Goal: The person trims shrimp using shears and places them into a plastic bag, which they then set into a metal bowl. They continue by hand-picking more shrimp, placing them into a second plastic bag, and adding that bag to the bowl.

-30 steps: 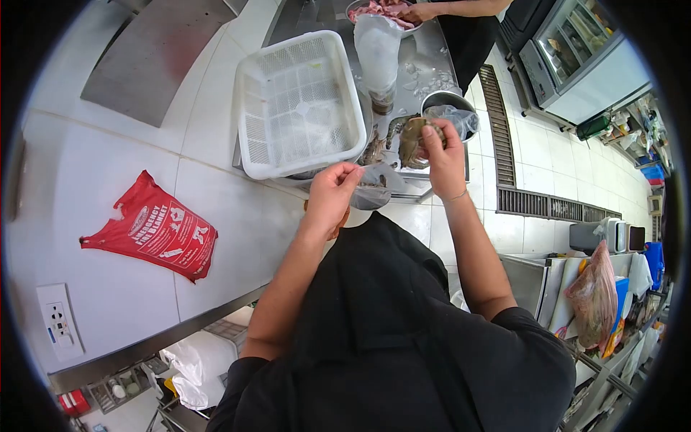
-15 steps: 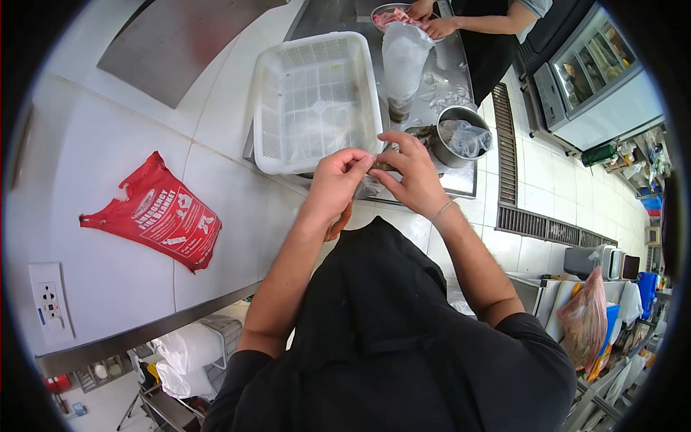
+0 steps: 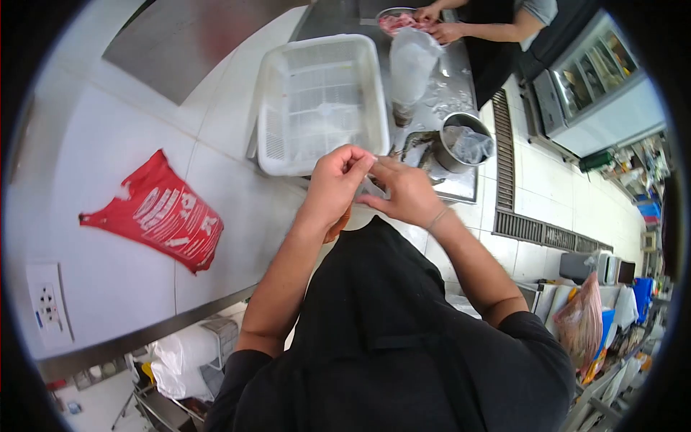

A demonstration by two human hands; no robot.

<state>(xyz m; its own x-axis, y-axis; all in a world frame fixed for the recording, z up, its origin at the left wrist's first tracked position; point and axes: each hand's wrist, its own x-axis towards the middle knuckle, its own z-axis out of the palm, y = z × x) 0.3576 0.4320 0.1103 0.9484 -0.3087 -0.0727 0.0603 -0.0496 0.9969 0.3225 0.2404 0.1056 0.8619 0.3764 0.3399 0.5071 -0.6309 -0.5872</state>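
Observation:
My left hand (image 3: 332,186) is closed in a pinch, its thumb pressed against the index finger. A tiny pale bit shows at the fingertips, too small to name. Against those fingertips lies my right hand (image 3: 405,191), its fingers curled together and the thumb lower down; whatever they grip is hidden. Below the left hand, an orange-brown thing (image 3: 338,225) shows partly. Just beyond the hands stands a white perforated plastic basket (image 3: 383,108). A clear plastic bag (image 3: 414,68) sits upright over a container to its right.
A metal pot (image 3: 448,155) holding a plastic bag stands on the wet steel table (image 3: 464,189). Across it, a co-worker's hands (image 3: 448,31) touch raw meat (image 3: 399,23) in a bowl. A red fire blanket pouch (image 3: 162,216) is at left; a floor drain (image 3: 507,165) runs at right.
My right hand has turned, its raised fingers lowering toward my left fingertips. The left hand keeps its pinch. The view has shifted slightly.

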